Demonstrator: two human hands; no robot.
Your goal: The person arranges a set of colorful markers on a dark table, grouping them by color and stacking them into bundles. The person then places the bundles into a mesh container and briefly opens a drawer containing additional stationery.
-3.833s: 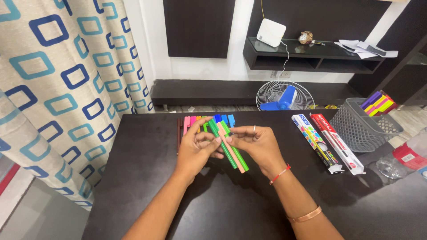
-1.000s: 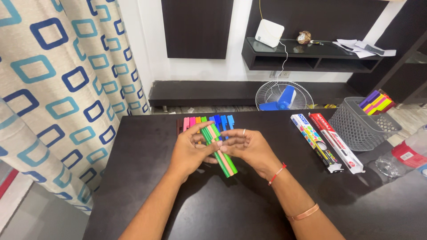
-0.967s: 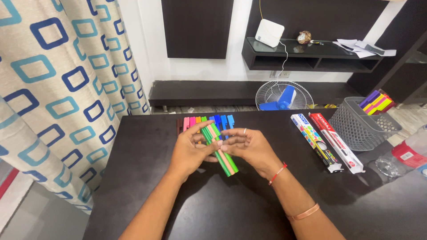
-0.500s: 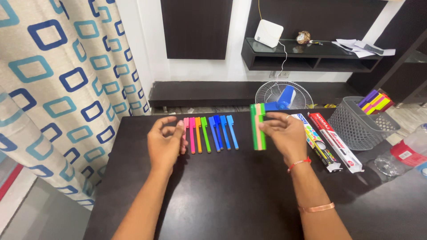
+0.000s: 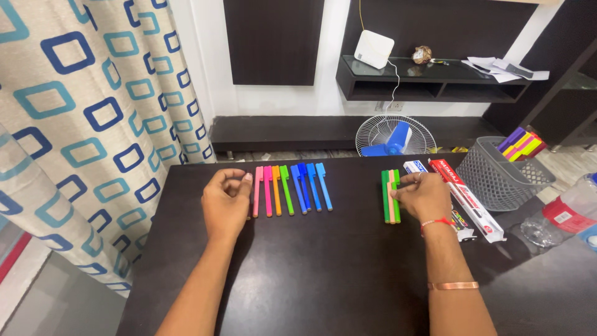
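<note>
Green pens (image 5: 390, 196), a small bundle with an orange one among them, lie on the dark table (image 5: 323, 280) under my right hand (image 5: 425, 196), whose fingers close on them, apparently to keep them together. From the head view, my left hand (image 5: 226, 202) rests loosely curled and empty beside the row of pens (image 5: 287, 190) laid side by side, grouped by colour, well apart from the bundle.

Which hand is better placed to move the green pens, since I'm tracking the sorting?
Probably the right hand: its fingers already rest on the green pens. The left hand sits by the pen row.
</note>
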